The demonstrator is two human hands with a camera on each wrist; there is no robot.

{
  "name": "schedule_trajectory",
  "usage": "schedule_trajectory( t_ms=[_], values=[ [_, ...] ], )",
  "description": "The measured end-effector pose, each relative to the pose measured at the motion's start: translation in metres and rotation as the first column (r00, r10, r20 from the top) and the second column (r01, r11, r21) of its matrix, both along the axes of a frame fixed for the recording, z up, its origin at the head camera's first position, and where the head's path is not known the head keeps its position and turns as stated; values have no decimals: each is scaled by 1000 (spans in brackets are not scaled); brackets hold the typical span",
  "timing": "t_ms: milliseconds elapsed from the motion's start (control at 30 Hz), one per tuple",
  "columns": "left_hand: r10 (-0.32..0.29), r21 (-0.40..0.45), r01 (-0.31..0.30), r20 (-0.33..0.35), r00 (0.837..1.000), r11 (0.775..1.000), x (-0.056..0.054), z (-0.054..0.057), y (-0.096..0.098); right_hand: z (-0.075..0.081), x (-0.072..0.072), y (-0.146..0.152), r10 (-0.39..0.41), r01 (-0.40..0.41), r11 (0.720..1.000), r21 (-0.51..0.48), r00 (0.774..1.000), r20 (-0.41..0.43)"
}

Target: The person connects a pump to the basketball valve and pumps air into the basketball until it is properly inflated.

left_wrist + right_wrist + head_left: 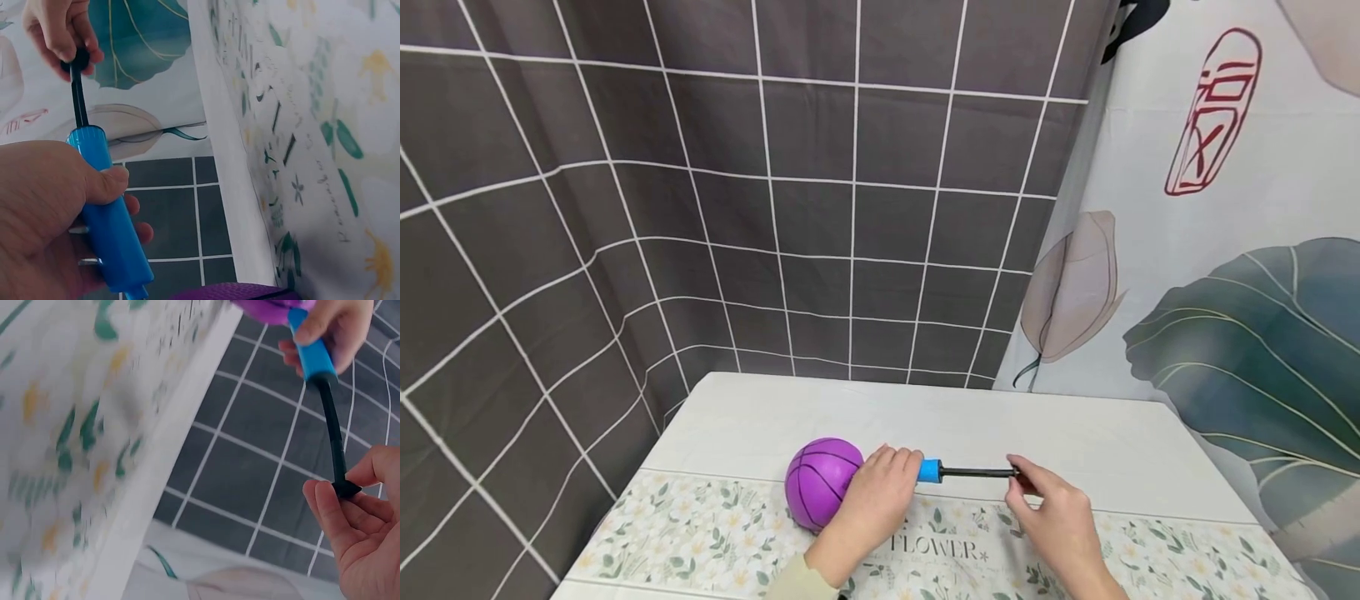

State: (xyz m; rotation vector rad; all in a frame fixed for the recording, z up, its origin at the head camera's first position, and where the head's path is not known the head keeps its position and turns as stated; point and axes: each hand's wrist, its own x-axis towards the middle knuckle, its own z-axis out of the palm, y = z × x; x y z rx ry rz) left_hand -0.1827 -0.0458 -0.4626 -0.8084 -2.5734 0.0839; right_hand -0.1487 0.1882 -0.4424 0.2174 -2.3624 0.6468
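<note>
A blue hand pump (115,240) with a black rod is held sideways over the table. My left hand (876,493) grips its blue barrel, thumb and fingers wrapped round it in the left wrist view. The rod (977,472) is drawn well out of the barrel. My right hand (365,519) pinches the black knob (345,489) at the rod's end between thumb and fingers. A purple ball (822,483) with black seam lines sits just left of my left hand, at the pump's other end. My left hand hides where ball and pump meet in the head view.
The white table (925,412) carries a floral printed band (700,525) with the word FLOWER. Behind it hangs a dark curtain (812,217) with a white grid. To the right is a pale cloth (1150,333) with printed leaves.
</note>
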Motion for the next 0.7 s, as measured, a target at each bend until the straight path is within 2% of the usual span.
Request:
schedule_trajectory(
  t_ms=[233, 500, 600, 700],
  values=[
    [17, 7, -17, -24, 1000, 1000, 1, 1, 4, 7, 4, 12, -26, 25, 1000, -14, 999, -35],
    [8, 8, -8, 5, 1000, 1000, 1, 3, 4, -5, -1, -14, 1, -5, 999, -40, 995, -97],
    [7, 10, -7, 17, 1000, 1000, 3, 3, 5, -10, -1, -28, 28, -31, 999, -38, 997, -72],
    [7, 26, -7, 27, 1000, 1000, 5, 2, 7, -14, -1, -41, 60, -60, 997, -44, 998, -9]
  ],
)
